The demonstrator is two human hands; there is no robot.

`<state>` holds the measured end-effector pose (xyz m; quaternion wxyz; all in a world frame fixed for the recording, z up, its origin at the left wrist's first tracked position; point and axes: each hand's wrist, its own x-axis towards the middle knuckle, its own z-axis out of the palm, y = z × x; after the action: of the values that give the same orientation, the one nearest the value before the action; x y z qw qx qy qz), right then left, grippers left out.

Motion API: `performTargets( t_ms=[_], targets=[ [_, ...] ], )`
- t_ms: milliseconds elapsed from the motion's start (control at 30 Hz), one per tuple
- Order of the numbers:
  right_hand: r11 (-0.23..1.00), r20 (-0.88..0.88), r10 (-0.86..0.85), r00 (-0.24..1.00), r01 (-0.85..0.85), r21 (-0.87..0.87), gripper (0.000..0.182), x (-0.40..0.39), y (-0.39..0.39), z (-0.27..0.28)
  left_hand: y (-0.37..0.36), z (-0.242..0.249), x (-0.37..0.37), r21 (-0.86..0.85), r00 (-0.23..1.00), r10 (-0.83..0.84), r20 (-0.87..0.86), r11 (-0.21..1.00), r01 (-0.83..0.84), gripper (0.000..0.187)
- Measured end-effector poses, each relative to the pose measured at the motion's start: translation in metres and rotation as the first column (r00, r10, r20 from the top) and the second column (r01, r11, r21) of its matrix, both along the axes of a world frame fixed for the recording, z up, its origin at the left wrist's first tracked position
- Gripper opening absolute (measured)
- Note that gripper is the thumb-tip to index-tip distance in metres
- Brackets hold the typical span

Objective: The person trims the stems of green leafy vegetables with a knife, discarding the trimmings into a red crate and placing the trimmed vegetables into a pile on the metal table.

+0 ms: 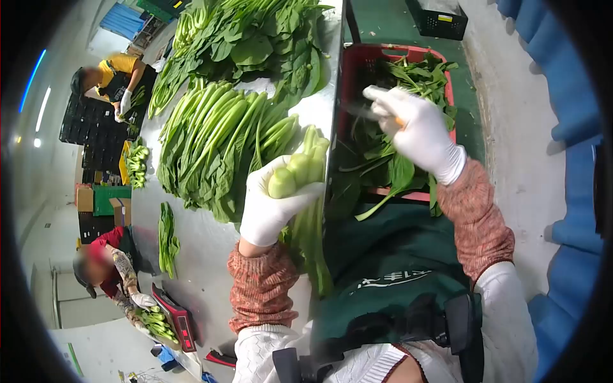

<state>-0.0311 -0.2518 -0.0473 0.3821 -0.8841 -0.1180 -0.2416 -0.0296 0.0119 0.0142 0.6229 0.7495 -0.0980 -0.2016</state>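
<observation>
My left hand (271,207), in a white glove, is closed around a bunch of leafy greens (300,169). Thick, pale green rounded stem ends show above its fingers, and long stalks hang down past the wrist. Over the red crate (452,96), my right hand (418,131), also gloved, is closed on a small knife (400,121). Only a bit of its orange handle shows, and the thin blade is smeared by motion. Loose leaves (402,169) fill the crate below that hand. Left of my left hand, a large pile of leafy greens (217,127) lies on the metal table (201,239).
Another heap of greens (249,48) lies farther along the table, and a small bunch (167,239) nearer. Two co-workers stand across it: one in yellow (121,67), one in red (108,255) beside a red scale (175,319). A black crate (440,22) sits on the floor.
</observation>
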Motion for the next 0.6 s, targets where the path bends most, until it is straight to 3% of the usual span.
performTargets(
  t_ms=[100,200,233,300,333,367,433,467,533,600],
  targets=[
    [0.985,0.007,0.171,0.985,-0.171,0.037,0.051,-0.020,0.031,0.012,-0.011,-0.003,-0.002,-0.026,1.000,-0.001,-0.016,1.000,0.000,0.036],
    [0.952,-0.095,0.247,0.964,-0.223,0.211,0.049,-0.016,0.038,0.004,-0.009,0.004,-0.007,-0.017,0.999,-0.051,-0.001,0.999,0.051,0.039],
    [0.978,-0.091,0.179,0.980,-0.167,0.125,0.046,-0.005,0.039,-0.019,-0.007,0.006,-0.009,-0.028,0.998,-0.060,-0.003,0.998,0.060,0.039],
    [0.977,-0.177,0.180,0.968,-0.156,0.143,0.039,0.004,0.031,-0.041,-0.002,0.010,-0.009,0.017,0.997,-0.070,0.040,0.997,0.070,0.035],
    [0.909,-0.240,0.279,0.930,-0.175,0.378,0.028,0.004,0.031,-0.045,0.001,0.011,-0.006,0.027,0.995,-0.090,0.052,0.996,0.089,0.035],
    [0.765,-0.256,0.451,0.855,-0.223,0.605,0.028,0.000,0.032,-0.035,0.004,0.010,-0.006,0.036,0.993,-0.105,0.056,0.994,0.103,0.035],
    [0.443,-0.160,0.725,0.670,-0.275,0.853,0.033,-0.012,0.031,-0.003,0.002,0.012,-0.005,-0.044,0.991,-0.115,-0.076,0.993,0.111,0.038],
    [0.387,-0.146,0.790,0.595,-0.300,0.872,0.040,-0.021,0.032,0.028,-0.001,0.013,-0.005,-0.062,0.988,-0.144,-0.048,0.988,0.141,0.039],
    [0.441,-0.168,0.786,0.594,-0.351,0.826,0.038,-0.022,0.039,0.039,-0.004,0.014,-0.005,-0.143,0.984,-0.168,-0.065,0.977,0.157,0.045],
    [0.433,-0.135,0.764,0.630,-0.346,0.832,0.034,-0.019,0.046,0.040,-0.003,0.015,-0.009,-0.099,0.993,-0.118,0.005,0.988,0.118,0.048]
  ],
)
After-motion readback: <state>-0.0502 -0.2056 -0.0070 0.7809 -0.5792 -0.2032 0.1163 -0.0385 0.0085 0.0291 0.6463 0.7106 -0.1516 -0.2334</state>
